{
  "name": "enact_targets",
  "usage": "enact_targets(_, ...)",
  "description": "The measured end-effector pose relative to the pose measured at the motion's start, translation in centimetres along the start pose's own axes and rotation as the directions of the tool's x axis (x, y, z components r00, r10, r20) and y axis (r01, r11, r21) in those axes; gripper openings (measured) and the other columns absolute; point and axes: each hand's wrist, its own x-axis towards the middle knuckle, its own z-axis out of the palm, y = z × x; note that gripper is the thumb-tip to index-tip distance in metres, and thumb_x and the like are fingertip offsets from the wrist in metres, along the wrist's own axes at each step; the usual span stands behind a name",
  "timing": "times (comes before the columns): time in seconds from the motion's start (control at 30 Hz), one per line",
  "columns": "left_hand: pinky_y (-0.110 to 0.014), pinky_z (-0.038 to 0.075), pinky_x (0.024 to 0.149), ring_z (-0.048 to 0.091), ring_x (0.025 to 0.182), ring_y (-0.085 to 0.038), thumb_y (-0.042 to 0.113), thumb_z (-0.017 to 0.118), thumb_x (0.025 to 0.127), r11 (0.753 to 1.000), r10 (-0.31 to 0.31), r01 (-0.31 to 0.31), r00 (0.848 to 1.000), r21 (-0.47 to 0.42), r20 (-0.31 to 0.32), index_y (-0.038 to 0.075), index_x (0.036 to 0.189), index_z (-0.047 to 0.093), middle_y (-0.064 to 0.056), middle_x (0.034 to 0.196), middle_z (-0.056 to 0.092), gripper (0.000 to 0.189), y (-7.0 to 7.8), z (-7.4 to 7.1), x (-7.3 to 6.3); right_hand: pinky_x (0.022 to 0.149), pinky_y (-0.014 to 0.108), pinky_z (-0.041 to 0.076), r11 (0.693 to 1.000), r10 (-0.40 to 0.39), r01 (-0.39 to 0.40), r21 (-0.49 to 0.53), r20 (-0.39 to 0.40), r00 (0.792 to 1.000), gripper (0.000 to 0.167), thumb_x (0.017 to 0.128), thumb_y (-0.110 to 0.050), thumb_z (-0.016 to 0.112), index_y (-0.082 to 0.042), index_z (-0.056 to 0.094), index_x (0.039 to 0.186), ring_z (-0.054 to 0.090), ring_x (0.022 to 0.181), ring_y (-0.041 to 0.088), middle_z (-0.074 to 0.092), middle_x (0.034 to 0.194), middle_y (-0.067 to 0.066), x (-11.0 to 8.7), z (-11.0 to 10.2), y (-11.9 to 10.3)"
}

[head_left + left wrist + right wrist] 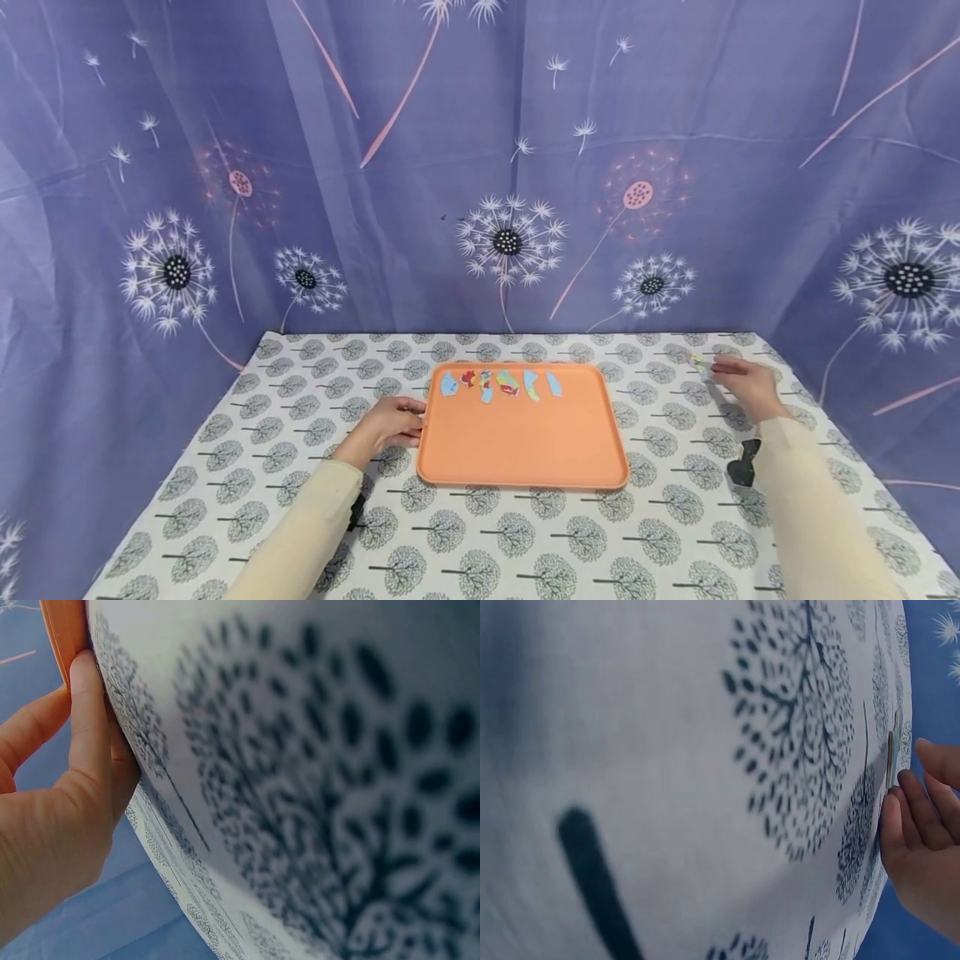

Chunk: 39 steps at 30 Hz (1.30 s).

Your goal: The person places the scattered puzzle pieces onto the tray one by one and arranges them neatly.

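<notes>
An orange tray [525,446] lies on the table, with several flat, colourful puzzle-like pieces [507,383] in a row along its far side. My left hand [386,425] is at the tray's left edge. In the left wrist view the thumb and fingers of the left hand [71,780] pinch the orange rim [64,637]. Far to the right, my right hand [746,385] is beside a small light-blue and yellow piece [701,365]. In the right wrist view that thin piece [892,757] appears edge-on at the fingertips, with the thumb of the right hand [926,817] held apart.
A white cloth [555,533] printed with dark trees covers the table. Behind it hangs a purple-blue curtain [420,250] with dandelions. A black object [742,465] is at the right wrist.
</notes>
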Motion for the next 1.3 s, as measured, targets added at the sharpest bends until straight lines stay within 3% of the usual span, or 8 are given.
enact_targets(0.27, -0.029, 0.062, 0.064, 0.067, 0.066, -0.019, -0.006, 0.063, 0.087, 1.000, 0.002, -0.002, 1.000, -0.018, 0.008, -0.007, 0.123, 0.056, -0.020, 0.086, 0.067, 0.037, 0.1, 0.0, 0.0, 0.094, 0.043, 0.050, 0.993, 0.069, -0.073, -0.095, -0.037, 0.997, 0.058, 0.089, -0.015, 0.064, 0.006, 0.044, 0.139, 0.044, 0.075, -0.013, 0.066, 0.117, 0.011, 0.7, 0.8, 0.0)
enact_targets(0.5, -0.029, 0.062, 0.064, 0.066, 0.065, -0.018, -0.006, 0.063, 0.087, 1.000, -0.004, 0.004, 1.000, -0.018, -0.001, -0.007, 0.123, 0.057, -0.019, 0.084, 0.067, 0.036, 0.2, 0.0, -0.1, 0.059, 0.016, 0.049, 0.986, 0.106, -0.114, -0.122, -0.076, 0.992, 0.058, 0.086, -0.010, 0.063, 0.005, 0.045, 0.139, 0.047, 0.075, -0.005, 0.058, 0.123, 0.023, 0.8, 1.4, 0.1)
enact_targets(0.63, -0.030, 0.062, 0.065, 0.066, 0.066, -0.019, -0.006, 0.062, 0.087, 1.000, -0.007, 0.007, 1.000, -0.012, -0.002, -0.007, 0.123, 0.057, -0.019, 0.086, 0.067, 0.036, 0.1, 0.0, -0.1, 0.058, 0.019, 0.049, 0.985, 0.121, -0.129, -0.117, -0.075, 0.990, 0.065, 0.086, -0.007, 0.062, 0.004, 0.036, 0.144, 0.055, 0.084, 0.010, 0.055, 0.125, 0.027, 0.8, 1.6, 0.0)
enact_targets(0.8, -0.030, 0.062, 0.065, 0.067, 0.067, -0.019, -0.006, 0.062, 0.087, 1.000, -0.009, 0.009, 1.000, -0.010, 0.002, -0.007, 0.123, 0.056, -0.018, 0.086, 0.067, 0.036, 0.0, 0.0, -0.1, 0.061, 0.024, 0.050, 0.983, 0.122, -0.127, -0.130, -0.046, 0.991, 0.072, 0.088, -0.004, 0.062, 0.003, 0.025, 0.149, 0.056, 0.089, 0.018, 0.055, 0.119, 0.026, 0.7, 1.4, 0.1)
enact_targets(0.9, -0.030, 0.062, 0.065, 0.067, 0.066, -0.019, -0.006, 0.062, 0.087, 1.000, -0.013, 0.013, 1.000, -0.016, 0.004, -0.007, 0.123, 0.057, -0.018, 0.085, 0.067, 0.036, 0.1, 0.0, 0.0, 0.056, 0.021, 0.050, 0.984, 0.116, -0.119, -0.132, -0.032, 0.993, 0.070, 0.088, -0.005, 0.062, 0.004, 0.028, 0.148, 0.050, 0.079, 0.007, 0.057, 0.107, 0.014, 0.7, 1.2, 0.1)
enact_targets(1.07, -0.030, 0.062, 0.065, 0.066, 0.066, -0.018, -0.006, 0.062, 0.088, 1.000, -0.011, 0.011, 1.000, -0.013, 0.009, -0.007, 0.123, 0.056, -0.018, 0.085, 0.067, 0.036, 0.2, 0.0, -0.1, 0.053, 0.019, 0.048, 0.986, 0.116, -0.123, -0.116, -0.065, 0.991, 0.068, 0.086, -0.007, 0.063, 0.001, 0.035, 0.146, 0.050, 0.081, 0.012, 0.055, 0.106, 0.011, 0.7, 1.4, 0.1)
enact_targets(1.2, -0.029, 0.062, 0.066, 0.066, 0.067, -0.019, -0.006, 0.062, 0.088, 1.000, -0.012, 0.012, 1.000, -0.011, 0.009, -0.007, 0.124, 0.056, -0.019, 0.086, 0.067, 0.037, 0.3, 0.0, -0.2, 0.054, 0.013, 0.048, 0.988, 0.102, -0.114, -0.103, -0.118, 0.988, 0.063, 0.087, -0.011, 0.064, -0.002, 0.040, 0.145, 0.050, 0.076, -0.001, 0.058, 0.115, 0.016, 0.5, 1.5, 0.1)
enact_targets(1.3, -0.029, 0.062, 0.066, 0.067, 0.067, -0.019, -0.006, 0.062, 0.087, 1.000, -0.014, 0.014, 1.000, -0.015, 0.010, -0.007, 0.124, 0.055, -0.019, 0.086, 0.067, 0.038, 0.3, 0.0, -0.3, 0.054, 0.010, 0.047, 0.992, 0.091, -0.102, -0.074, -0.144, 0.985, 0.059, 0.089, -0.014, 0.063, -0.002, 0.043, 0.143, 0.049, 0.069, -0.010, 0.064, 0.102, 0.001, 0.3, 1.4, 0.1)
